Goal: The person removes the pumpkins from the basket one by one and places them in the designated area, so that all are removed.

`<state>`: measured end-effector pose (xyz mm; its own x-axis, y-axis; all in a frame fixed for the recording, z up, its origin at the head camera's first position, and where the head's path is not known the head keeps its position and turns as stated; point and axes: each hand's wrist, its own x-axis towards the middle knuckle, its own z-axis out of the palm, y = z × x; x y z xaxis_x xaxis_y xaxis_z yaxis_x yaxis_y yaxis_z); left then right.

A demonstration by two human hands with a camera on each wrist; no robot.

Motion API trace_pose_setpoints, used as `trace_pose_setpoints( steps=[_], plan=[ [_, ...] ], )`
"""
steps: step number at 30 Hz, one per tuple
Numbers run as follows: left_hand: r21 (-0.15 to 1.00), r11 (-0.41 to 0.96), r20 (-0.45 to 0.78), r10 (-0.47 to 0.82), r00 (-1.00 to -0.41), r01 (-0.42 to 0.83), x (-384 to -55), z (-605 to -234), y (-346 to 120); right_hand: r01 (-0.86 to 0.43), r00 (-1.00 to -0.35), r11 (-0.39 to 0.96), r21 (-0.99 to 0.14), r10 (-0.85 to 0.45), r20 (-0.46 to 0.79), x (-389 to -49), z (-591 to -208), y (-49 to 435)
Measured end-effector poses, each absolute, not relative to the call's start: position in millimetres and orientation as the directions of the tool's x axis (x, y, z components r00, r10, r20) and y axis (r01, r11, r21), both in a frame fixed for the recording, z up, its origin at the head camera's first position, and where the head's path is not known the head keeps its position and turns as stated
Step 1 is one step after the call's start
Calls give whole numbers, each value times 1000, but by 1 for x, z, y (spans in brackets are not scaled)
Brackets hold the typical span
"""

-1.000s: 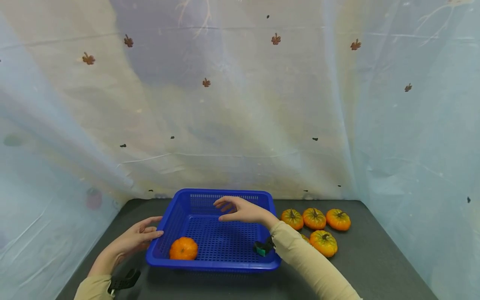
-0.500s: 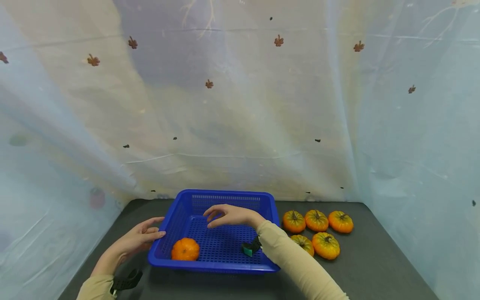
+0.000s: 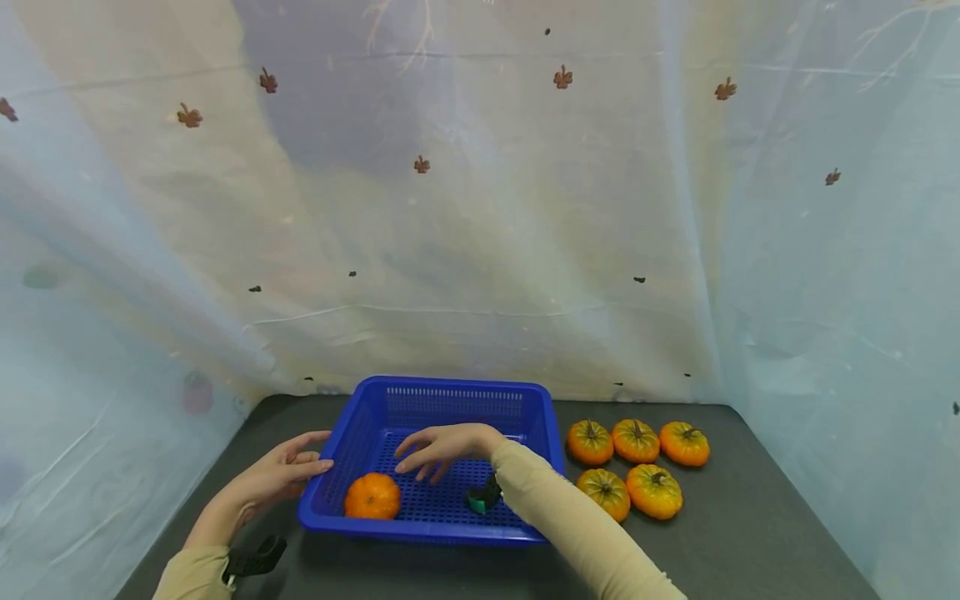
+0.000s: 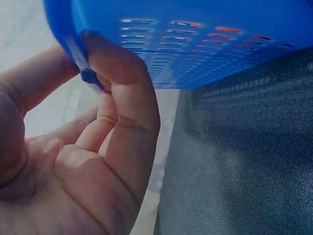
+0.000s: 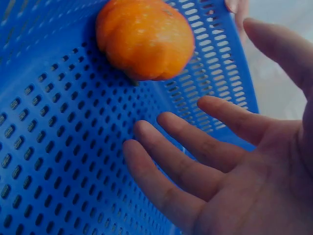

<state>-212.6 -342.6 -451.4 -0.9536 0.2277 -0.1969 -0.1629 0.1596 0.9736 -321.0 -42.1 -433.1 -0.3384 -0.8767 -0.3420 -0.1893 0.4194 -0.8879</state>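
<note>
A blue plastic basket [image 3: 420, 528] with slotted walls and floor stands on the dark table. My left hand [image 3: 266, 479] grips its left rim; in the left wrist view, thumb and curled fingers [image 4: 129, 105] close around the basket's edge [image 4: 68, 29]. One orange pumpkin [image 3: 372, 497], small and ribbed, lies in the basket's near left corner. Inside the basket's outline, right of that pumpkin, hovers my right hand [image 3: 453, 443]. Its fingers [image 5: 171, 156] are spread and hold nothing, apart from the pumpkin [image 5: 146, 39] in the right wrist view.
Several yellow-orange pumpkins [image 3: 636, 441] sit in two rows on the dark table [image 3: 750, 517], right of the basket. The right sleeve [image 3: 570, 517] passes over the basket's near right corner. A pale patterned curtain [image 3: 480, 208] rises behind the table and at both sides.
My right hand has moved left and lower into the basket, nearer the orange pumpkin there. The left hand keeps its grip on the rim. The view has shifted slightly.
</note>
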Motion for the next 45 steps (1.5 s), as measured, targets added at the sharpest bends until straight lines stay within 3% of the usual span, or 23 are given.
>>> trace_pose_setpoints(
  steps=[19, 36, 45],
  plan=[
    [975, 141, -204, 237, -950, -174, -214, -449, -344, -165, -303, 560, -812, -812, -499, -312, -437, -72],
    [977, 139, -196, 270, -943, -163, -212, -454, -345, -33, -356, 555, -831, -784, -509, -305, -439, -82],
    [980, 129, -180, 283, -942, -149, -211, -453, -346, -29, -273, 512, -859, -830, -486, -304, -440, -83]
  ],
)
